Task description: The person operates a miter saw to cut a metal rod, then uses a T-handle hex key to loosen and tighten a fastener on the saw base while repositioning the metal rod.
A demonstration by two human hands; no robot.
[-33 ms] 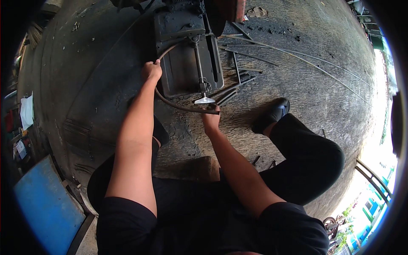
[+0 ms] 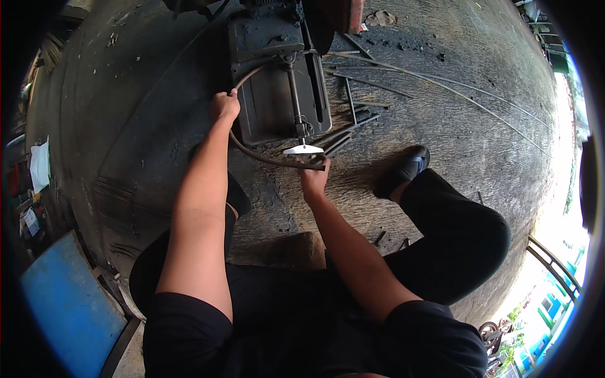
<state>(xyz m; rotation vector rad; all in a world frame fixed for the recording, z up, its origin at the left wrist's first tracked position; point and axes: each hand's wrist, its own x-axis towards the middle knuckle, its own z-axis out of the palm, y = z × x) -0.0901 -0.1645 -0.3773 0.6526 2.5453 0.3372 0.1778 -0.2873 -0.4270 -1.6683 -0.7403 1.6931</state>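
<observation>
A long, curved brown tube [image 2: 255, 155] bows around the near left corner of a dark, grimy metal machine [image 2: 265, 104]. Whether it is stiff metal or rubber I cannot tell. My left hand [image 2: 225, 106] is closed on it beside the machine's left side. Near its cut end, my right hand [image 2: 313, 179] grips it, fingers curled and partly hidden. Just beyond the right hand is a bright silver crosspiece [image 2: 303, 150] at the near end of a metal shaft [image 2: 294, 91] running along the machine. Touch between that crosspiece and my fingers cannot be made out.
Several metal bars [image 2: 350, 101] lie on the worn floor right of the machine, with long thin rods [image 2: 466, 96] stretching farther right. A rusty red part [image 2: 348, 16] stands at the far edge. A blue panel [image 2: 72, 309] is at lower left. My shoe [image 2: 403, 170] rests at right.
The silver crosspiece has turned a little, showing a broader, brighter face and reaching slightly farther left. My hands and the tube have hardly moved.
</observation>
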